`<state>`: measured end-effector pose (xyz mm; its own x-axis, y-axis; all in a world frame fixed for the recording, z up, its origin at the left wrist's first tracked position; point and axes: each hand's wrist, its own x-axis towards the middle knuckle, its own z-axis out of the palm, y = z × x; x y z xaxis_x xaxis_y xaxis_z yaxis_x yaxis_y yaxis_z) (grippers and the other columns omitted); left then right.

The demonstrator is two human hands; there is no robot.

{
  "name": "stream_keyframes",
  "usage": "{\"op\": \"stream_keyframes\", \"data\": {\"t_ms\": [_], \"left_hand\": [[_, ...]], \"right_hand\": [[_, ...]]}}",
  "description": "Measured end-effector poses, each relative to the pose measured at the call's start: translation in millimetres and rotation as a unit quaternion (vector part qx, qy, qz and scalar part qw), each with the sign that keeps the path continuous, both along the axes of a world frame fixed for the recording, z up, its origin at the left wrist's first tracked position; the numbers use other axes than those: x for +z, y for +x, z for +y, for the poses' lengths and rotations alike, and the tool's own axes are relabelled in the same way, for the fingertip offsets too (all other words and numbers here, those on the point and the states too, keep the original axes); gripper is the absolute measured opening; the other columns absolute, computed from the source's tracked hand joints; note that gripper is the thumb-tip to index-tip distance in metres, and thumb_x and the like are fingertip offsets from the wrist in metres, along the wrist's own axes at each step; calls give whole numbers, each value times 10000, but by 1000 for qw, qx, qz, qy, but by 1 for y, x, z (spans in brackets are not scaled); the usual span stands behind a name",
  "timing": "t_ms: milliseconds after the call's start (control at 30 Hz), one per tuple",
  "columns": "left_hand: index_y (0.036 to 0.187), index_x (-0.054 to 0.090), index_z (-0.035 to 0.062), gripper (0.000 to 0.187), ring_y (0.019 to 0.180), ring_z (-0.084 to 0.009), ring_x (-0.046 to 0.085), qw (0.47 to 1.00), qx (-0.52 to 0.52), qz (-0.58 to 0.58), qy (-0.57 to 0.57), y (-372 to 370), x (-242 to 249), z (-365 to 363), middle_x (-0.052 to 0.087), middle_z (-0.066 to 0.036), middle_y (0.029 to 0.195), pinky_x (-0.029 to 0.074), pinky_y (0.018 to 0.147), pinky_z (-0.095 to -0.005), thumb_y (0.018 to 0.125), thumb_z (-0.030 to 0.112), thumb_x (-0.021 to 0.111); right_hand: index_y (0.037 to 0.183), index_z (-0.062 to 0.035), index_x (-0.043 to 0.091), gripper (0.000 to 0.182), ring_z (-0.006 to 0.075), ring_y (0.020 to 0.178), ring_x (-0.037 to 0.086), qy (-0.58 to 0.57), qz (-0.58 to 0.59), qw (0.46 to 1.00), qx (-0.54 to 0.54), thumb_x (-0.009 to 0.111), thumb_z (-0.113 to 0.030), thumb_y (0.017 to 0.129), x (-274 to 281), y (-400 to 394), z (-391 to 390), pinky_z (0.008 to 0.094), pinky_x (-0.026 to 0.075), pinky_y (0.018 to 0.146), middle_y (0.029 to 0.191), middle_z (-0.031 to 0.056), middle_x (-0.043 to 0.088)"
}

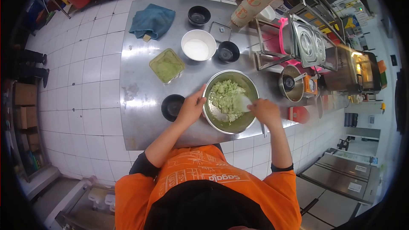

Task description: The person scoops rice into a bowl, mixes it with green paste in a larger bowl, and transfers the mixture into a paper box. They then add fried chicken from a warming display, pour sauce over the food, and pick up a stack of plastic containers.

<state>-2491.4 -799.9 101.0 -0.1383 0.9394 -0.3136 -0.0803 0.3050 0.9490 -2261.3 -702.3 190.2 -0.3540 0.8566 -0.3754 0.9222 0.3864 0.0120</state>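
A steel mixing bowl point(250, 121) stands near the table's front edge, holding a pale green crumbly mixture point(226, 96). My left hand point(191, 108) grips its left rim, fingers along the outside and edge. In my right hand point(265, 111), closed over the right side of the bowl, is a whitish spatula point(244, 103); its blade is blurred and sits in the mixture. Just left of my left hand is a small black bowl point(172, 107). Behind the mixing bowl are a white tub point(198, 44) of white powder and another black bowl point(228, 51).
A square container of green powder point(167, 66), a blue cloth point(152, 21) and a third black bowl point(199, 15) lie on the steel table point(140, 76). To the right are a steel pan point(292, 83), a red box point(298, 114) and a rack with metal lids point(306, 42).
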Motion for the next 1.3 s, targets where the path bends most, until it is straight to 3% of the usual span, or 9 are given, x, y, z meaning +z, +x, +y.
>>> {"op": "stream_keyframes", "data": {"t_ms": [133, 333, 400, 533, 600, 900, 1000, 1067, 1300], "left_hand": [[1352, 422, 99, 461, 590, -58, 478, 1000, 2, 8, 8, 2, -4, 1, 449, 6, 712, 474, 534, -236, 903, 59, 517], [1350, 435, 115, 481, 591, -55, 433, 980, 32, 159, 119, 7, -23, 3, 435, 12, 713, 425, 552, -212, 885, 58, 542], [1351, 438, 126, 487, 592, -57, 424, 996, 31, 70, 45, 7, -19, 1, 434, 16, 708, 404, 569, -207, 880, 67, 552], [1354, 432, 125, 483, 587, -54, 420, 989, 42, 107, 88, 7, -25, -1, 436, 18, 707, 404, 569, -209, 887, 73, 546], [1339, 426, 76, 467, 602, -128, 524, 995, 32, 84, 50, 7, -20, 0, 531, -86, 676, 455, 632, -273, 883, 75, 522], [1360, 409, 87, 470, 560, -76, 500, 999, 23, -21, 33, 7, -18, 0, 457, 1, 736, 479, 465, -245, 903, 41, 512], [1328, 453, 96, 442, 598, -97, 507, 999, 41, 6, 33, 9, -19, -1, 495, -21, 739, 471, 533, -256, 895, 53, 529], [1313, 467, 105, 433, 618, -108, 506, 995, 53, 74, 39, 11, -12, -1, 508, -31, 737, 458, 575, -262, 888, 61, 539], [1297, 484, 128, 430, 637, -127, 495, 990, 44, 129, 36, 9, -12, -1, 513, -42, 719, 431, 642, -276, 876, 78, 552]], "right_hand": [[878, -60, 660, 321, 326, 840, 625, 19, -30, 998, -58, 588, -366, 812, -9, -14, 29, 435, 486, 732, 855, 169, 649], [861, -92, 653, 276, 319, 783, 640, 4, 17, 993, 119, 567, -353, 834, -8, -47, 7, 438, 496, 677, 814, 138, 655], [856, -120, 646, 227, 291, 763, 650, -45, -132, 968, 210, 566, -332, 843, 2, -53, -22, 428, 497, 655, 782, 105, 658], [882, -92, 652, 152, 270, 713, 663, -94, -149, 966, 189, 556, -160, 787, 45, -36, -37, 398, 512, 603, 765, 94, 666], [863, -102, 645, 127, 261, 698, 663, -80, -99, 967, 223, 554, -135, 781, 23, -27, -46, 388, 514, 593, 749, 87, 665], [816, -86, 621, 90, 226, 641, 663, 140, -63, 978, 142, 546, -107, 771, 6, -39, 6, 348, 508, 524, 683, 65, 650], [797, -92, 606, 180, 249, 603, 655, 166, -104, 968, 158, 552, -258, 839, -23, -25, 14, 350, 497, 482, 658, 103, 643], [843, -82, 610, 98, 232, 649, 669, 64, -105, 981, 152, 540, -101, 778, -18, -14, -17, 369, 505, 514, 684, 79, 650], [869, -75, 587, 101, 254, 661, 668, -36, -63, 989, 125, 533, -111, 792, 36, -24, -89, 383, 513, 534, 749, 88, 657]]}}
